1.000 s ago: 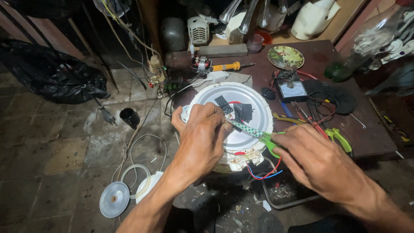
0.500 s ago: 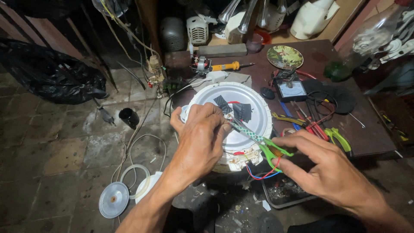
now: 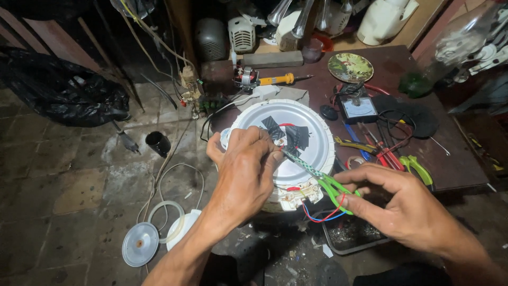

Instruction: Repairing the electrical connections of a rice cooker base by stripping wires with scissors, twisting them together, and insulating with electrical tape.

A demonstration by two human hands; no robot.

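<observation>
A round white appliance base (image 3: 312,132) lies upside down on the edge of a dark table (image 3: 455,169). Black tape patches (image 3: 293,135) and a red wire sit at its middle. My left hand (image 3: 246,169) rests on the base, its fingertips pinching something small at the centre. My right hand (image 3: 402,206) grips green-handled scissors (image 3: 317,177), whose patterned blades point up-left to my left fingertips. Red and blue wires (image 3: 323,214) hang from the base's front edge.
The table holds a meter (image 3: 359,109), pliers and cutters (image 3: 381,151), a yellow-handled screwdriver (image 3: 278,79) and a patterned plate (image 3: 350,66). On the floor lie a black bag (image 3: 63,90), a black cup (image 3: 157,143), round lids (image 3: 140,243), cables and a tray (image 3: 354,238).
My right hand has slid right and down along the scissors to their green handles. My left hand stays on the base with its fingertips at the blades' tip.
</observation>
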